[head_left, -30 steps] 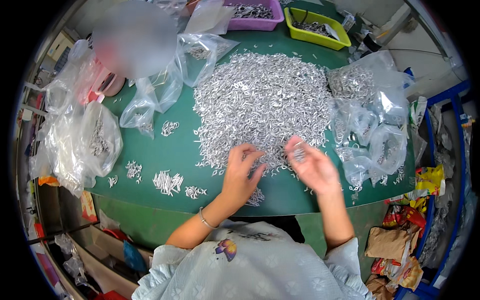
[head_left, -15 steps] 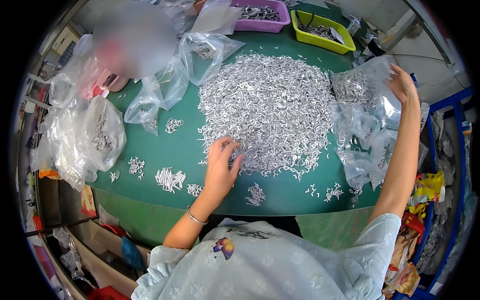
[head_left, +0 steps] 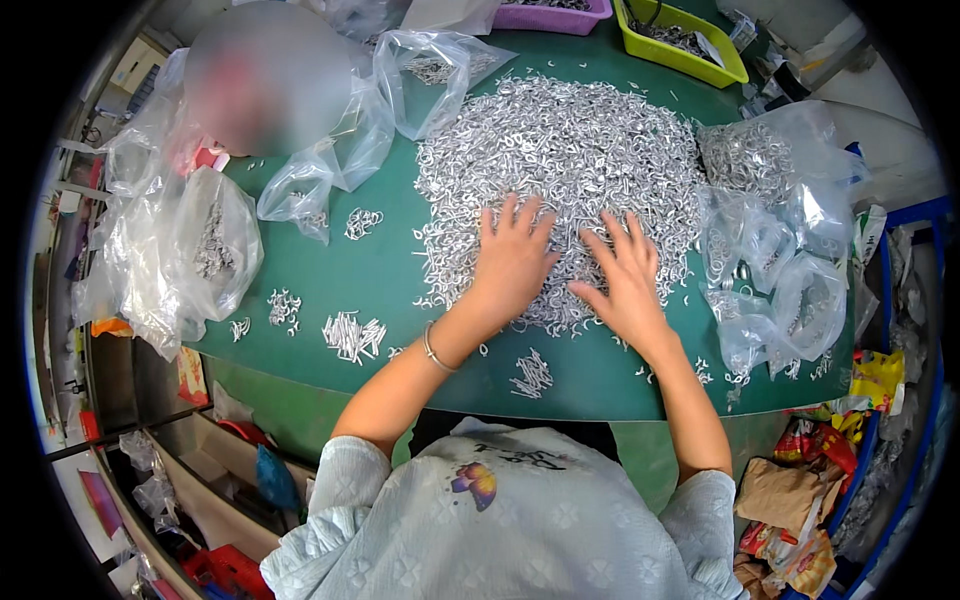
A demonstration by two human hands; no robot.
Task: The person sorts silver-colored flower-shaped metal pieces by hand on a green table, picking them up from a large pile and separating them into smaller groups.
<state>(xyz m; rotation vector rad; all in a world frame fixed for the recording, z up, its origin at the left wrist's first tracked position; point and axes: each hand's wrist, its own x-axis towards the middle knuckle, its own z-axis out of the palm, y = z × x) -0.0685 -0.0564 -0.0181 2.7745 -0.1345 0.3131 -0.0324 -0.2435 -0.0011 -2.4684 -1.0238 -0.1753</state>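
A wide heap of small silvery metal parts (head_left: 570,140), many of them curved or hook-like, covers the middle of a green table (head_left: 400,300). My left hand (head_left: 513,255) lies palm down over the near left of the heap, fingers spread. Beside it, my right hand (head_left: 628,275) rests on the heap's near right part, its fingers stretched apart too. Neither hand holds anything that I can see. Closer to me lies a small pile of thin metal pieces (head_left: 532,374). Left of my left forearm is a pile of straight metal pins (head_left: 352,337).
Clear plastic bags of metal parts (head_left: 745,165) stand along the right side. More plastic bags (head_left: 215,250) crowd the left. A yellow-green basket (head_left: 690,55) and a purple basket (head_left: 550,15) sit at the far edge. Smaller piles (head_left: 284,307) dot the left side.
My right hand has come from the bags at the far right down onto the heap. My left hand has moved farther onto the heap and its fingers have spread. The view has shifted slightly.
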